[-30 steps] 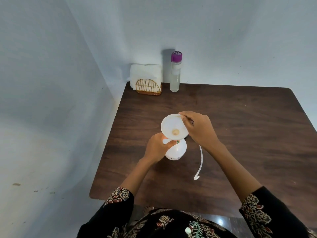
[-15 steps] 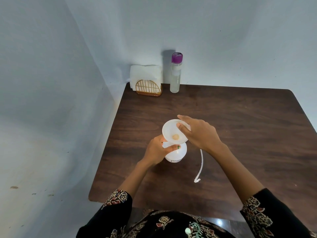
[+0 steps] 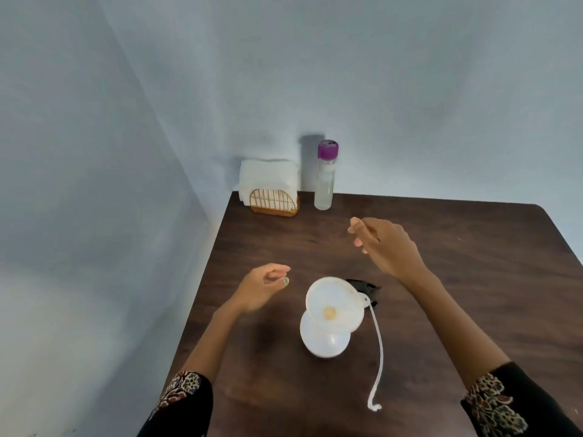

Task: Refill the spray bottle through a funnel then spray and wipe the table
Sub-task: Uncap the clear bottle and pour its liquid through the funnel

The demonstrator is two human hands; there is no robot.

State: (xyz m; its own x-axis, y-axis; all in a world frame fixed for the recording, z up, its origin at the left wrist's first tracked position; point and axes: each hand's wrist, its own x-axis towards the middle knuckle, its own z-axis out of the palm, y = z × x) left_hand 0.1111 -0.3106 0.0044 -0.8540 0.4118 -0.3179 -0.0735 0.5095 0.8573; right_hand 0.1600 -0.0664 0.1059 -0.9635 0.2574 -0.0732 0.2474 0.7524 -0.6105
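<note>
Head view: the white plastic funnel (image 3: 335,306) sits in the round white spray bottle (image 3: 325,339); the upright clear refill bottle with purple cap (image 3: 325,176) stands far behind it; the empty right hand (image 3: 386,244) is nearer; the left hand (image 3: 263,287) is loose and empty.

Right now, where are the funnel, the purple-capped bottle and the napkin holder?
funnel (image 3: 334,305): head view, on the inside of its white bowl.
purple-capped bottle (image 3: 324,187): head view, on its clear body.
napkin holder (image 3: 273,201): head view, on its wire front.
</note>
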